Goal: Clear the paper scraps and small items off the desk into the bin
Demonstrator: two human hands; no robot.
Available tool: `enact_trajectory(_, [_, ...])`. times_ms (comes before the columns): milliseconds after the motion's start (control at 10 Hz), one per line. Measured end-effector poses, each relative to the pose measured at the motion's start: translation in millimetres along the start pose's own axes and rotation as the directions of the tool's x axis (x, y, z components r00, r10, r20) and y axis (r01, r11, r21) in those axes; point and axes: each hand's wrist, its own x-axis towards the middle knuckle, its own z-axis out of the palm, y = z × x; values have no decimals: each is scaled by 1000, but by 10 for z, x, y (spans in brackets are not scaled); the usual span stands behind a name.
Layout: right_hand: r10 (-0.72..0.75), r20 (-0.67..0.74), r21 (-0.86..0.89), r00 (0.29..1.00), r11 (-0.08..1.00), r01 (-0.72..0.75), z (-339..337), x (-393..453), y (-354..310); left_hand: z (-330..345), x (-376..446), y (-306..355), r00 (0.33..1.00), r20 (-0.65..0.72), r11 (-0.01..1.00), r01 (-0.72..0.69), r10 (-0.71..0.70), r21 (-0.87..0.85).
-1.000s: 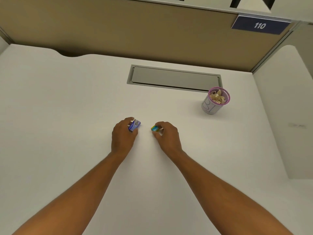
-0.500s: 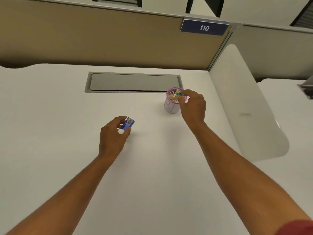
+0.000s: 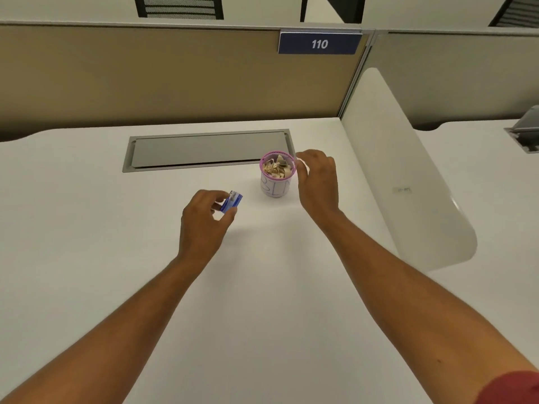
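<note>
A small pink-rimmed mesh bin (image 3: 276,186) with a white paper label stands on the white desk (image 3: 116,228), filled with crumpled paper scraps. My left hand (image 3: 205,221) hovers to the lower left of the bin, pinching a small blue box (image 3: 232,202) between thumb and fingers. My right hand (image 3: 318,182) sits just right of the bin, beside its rim, fingers curled loosely with nothing visible in them. The yellow-green item it carried is out of sight.
A grey cable-tray lid (image 3: 208,150) is set into the desk behind the bin. A tan partition with a "110" sign (image 3: 319,43) runs along the back. A white curved divider (image 3: 408,176) stands at the desk's right edge.
My right hand carried the small yellow-green item from mid-desk over the bin and now rests beside the rim without it. My left hand moved closer to the bin with the blue box.
</note>
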Motion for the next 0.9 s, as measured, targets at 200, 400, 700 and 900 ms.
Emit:
enact_trajectory(200, [26,36,111,999,993,-30,-154,-457,131,365,551,488,991,52,991,-125,123,50])
enact_trajectory(400, [58,99,145,993,987,-72,-249,-731,259,722,963,650,966,212,958,-195,149,212])
enact_trajectory(700, [75,86,154,993,984,-88,-325,-752,443,810,1130,568,885,374,756,-441,278,484])
enact_trajectory(900, [-3,62,103,998,995,-3,-375,-589,241,662,1090,537,850,308,716,-526,427,458])
